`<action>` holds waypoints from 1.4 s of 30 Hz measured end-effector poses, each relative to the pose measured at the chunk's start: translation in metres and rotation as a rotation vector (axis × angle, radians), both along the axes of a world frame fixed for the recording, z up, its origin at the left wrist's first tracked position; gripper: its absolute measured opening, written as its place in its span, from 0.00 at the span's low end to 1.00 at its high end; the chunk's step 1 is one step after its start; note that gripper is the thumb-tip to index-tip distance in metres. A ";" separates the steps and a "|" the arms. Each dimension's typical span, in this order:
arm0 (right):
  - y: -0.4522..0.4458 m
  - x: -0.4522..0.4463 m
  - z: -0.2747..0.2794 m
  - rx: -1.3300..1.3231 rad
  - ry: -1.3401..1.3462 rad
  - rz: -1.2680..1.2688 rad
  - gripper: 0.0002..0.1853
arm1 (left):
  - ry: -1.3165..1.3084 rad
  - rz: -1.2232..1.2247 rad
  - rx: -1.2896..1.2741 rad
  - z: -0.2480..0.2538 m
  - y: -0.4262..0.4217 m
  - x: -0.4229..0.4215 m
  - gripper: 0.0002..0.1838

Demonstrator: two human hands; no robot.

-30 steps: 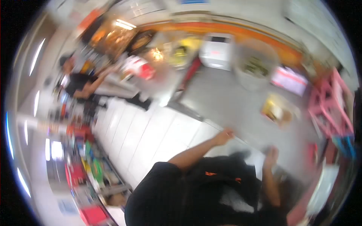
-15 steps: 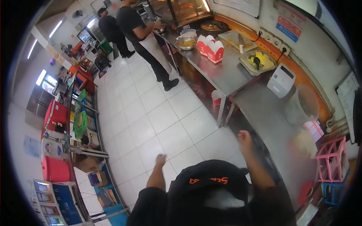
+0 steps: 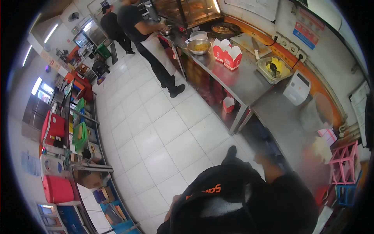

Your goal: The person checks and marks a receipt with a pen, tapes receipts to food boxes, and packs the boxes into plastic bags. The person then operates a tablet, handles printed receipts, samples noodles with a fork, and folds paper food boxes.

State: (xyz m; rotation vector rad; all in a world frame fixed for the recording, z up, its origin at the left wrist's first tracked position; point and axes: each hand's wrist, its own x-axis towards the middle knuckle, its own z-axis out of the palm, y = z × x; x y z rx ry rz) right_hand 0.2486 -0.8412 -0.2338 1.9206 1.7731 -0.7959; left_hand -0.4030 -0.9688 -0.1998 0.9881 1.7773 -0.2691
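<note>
My right hand (image 3: 263,160) is low beside my black clothing, near the edge of the steel counter (image 3: 272,117); its fingers are blurred, and I see nothing clear in it. Only a small part of my left hand (image 3: 173,202) shows at the left side of my torso, over the white tiled floor (image 3: 159,144), with its fingers hidden. A dark shoe (image 3: 230,151) shows beyond my clothing.
Red-and-white boxes (image 3: 228,56), a metal bowl (image 3: 199,47), a knife (image 3: 255,48) and a tray with yellow food (image 3: 274,69) are on the counters. Two people (image 3: 146,43) (image 3: 113,25) stand farther up the aisle. Shelves (image 3: 91,167) line the left; a pink rack (image 3: 344,163) stands right.
Both my hands have drawn back closer to my body, and the left is now mostly out of sight. A dark shoe has come into view. The view has shifted slightly.
</note>
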 end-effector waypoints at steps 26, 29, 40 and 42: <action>0.116 0.061 -0.011 0.131 0.142 -0.469 0.17 | 0.103 -0.466 0.208 0.040 0.579 0.156 0.26; 0.100 0.043 0.018 0.048 0.108 -0.614 0.16 | 0.079 -0.598 0.076 0.018 0.625 0.163 0.27; 0.142 -0.037 0.142 0.123 -0.036 -1.116 0.15 | -0.130 -0.539 0.274 -0.016 0.831 0.225 0.20; 0.160 -0.036 0.162 0.280 -0.137 -1.164 0.15 | -0.180 -0.555 0.260 -0.016 0.849 0.229 0.21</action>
